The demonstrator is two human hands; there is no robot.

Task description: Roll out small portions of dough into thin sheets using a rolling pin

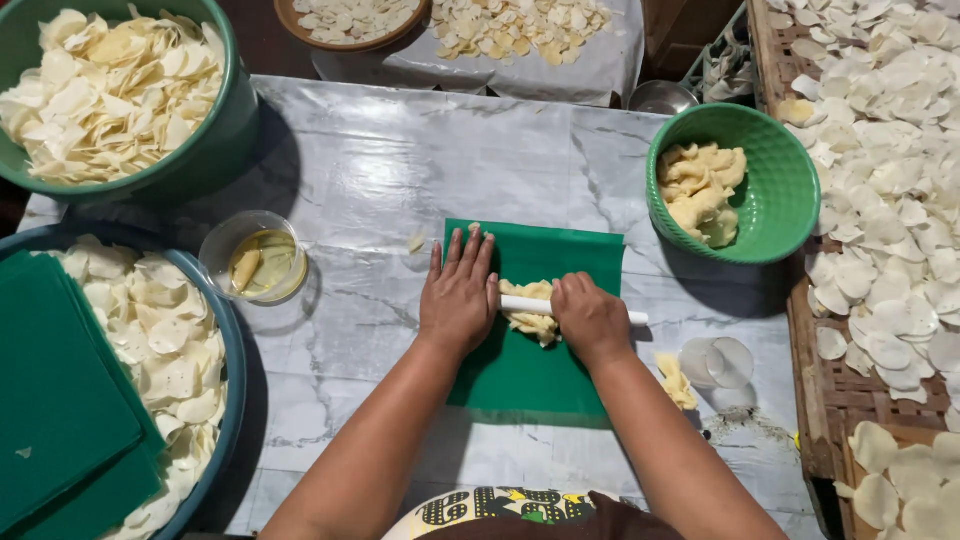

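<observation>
- Two hands work over a green sheet [535,370] lying flat on our marble-patterned counter [370,170].
- Our left hand [460,295] lies palm down on the sheet with its fingers [468,250] spread out straight, gripping nothing, its edge just beside the dough.
- Our right hand [592,318] has its fingers curled over a thin white rolling pin [525,304], which lies across a lump of pale yellow dough [532,322] at the middle of the sheet.
- We see a green basket [790,190] holding more dough to the right, near the sheet.
- We keep a small clear cup [255,258] of yellowish liquid to the left.
- We have a green bowl [215,140] heaped with thin pale discs at the far left.
- A blue tub [232,350] at the near left holds more discs and a stack of green sheets [60,400].
- On the right, a woven tray [810,340] is covered with flat discs.
</observation>
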